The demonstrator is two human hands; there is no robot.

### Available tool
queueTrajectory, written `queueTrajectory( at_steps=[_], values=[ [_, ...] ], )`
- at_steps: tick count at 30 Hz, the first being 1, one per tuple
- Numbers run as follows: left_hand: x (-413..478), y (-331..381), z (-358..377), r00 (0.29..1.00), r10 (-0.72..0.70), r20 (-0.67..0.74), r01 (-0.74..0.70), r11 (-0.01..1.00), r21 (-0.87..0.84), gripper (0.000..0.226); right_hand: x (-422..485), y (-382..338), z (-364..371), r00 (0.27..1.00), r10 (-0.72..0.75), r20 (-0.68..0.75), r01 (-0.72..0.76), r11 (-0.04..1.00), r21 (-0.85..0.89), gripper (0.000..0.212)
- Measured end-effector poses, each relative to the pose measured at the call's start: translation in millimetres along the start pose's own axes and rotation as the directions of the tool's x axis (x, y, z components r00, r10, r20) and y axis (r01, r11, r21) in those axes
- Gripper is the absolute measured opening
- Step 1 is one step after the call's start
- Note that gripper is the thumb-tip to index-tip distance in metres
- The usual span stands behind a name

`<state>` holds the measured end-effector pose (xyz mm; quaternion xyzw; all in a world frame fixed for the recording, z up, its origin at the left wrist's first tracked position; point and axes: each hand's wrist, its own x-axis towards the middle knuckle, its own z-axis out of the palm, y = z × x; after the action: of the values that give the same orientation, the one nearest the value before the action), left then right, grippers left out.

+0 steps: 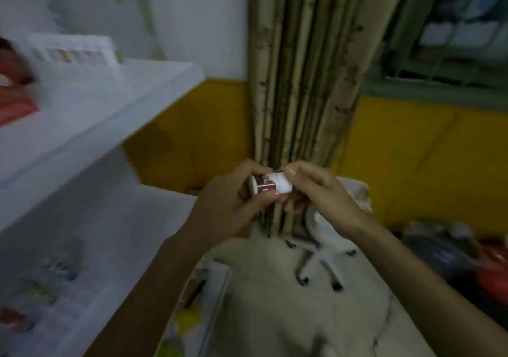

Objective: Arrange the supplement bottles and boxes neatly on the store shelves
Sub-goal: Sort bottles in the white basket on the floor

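Both hands mid-frame: left hand point(233, 205) and right hand point(313, 189) pinch small white bottle point(270, 183) sideways; white shelves point(115, 104) at left, blurry, probably stocked.

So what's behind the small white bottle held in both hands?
Directly behind the bottle hangs a patterned curtain, with yellow wall on either side. The left hand and right hand grip it, and their fingers cover its underside and the curtain folds just behind.
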<state>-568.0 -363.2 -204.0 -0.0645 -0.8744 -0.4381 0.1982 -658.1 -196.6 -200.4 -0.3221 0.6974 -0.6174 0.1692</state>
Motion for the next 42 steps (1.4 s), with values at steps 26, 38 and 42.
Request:
queueTrajectory(
  at_steps=[26,38,42],
  values=[
    [64.7,-1.5,361.7,0.661,-0.422,0.620,0.708,0.625,-0.329,0.018,-154.7,180.6,-243.5,0.682,0.712,-0.168,-0.554,0.652,0.517,0.021],
    [197.7,-110.4,385.2,0.535,-0.589,0.605,0.842,0.426,-0.330,0.019,3.2,239.0,-288.7,0.698,0.668,-0.257,-0.620,0.744,0.249,0.022],
    [249.7,-150.2,391.0,0.470,-0.592,0.654,0.878,0.392,-0.276,0.020,54.9,270.3,-304.0,0.688,0.671,-0.276,-0.608,0.741,0.285,0.017]
  ],
)
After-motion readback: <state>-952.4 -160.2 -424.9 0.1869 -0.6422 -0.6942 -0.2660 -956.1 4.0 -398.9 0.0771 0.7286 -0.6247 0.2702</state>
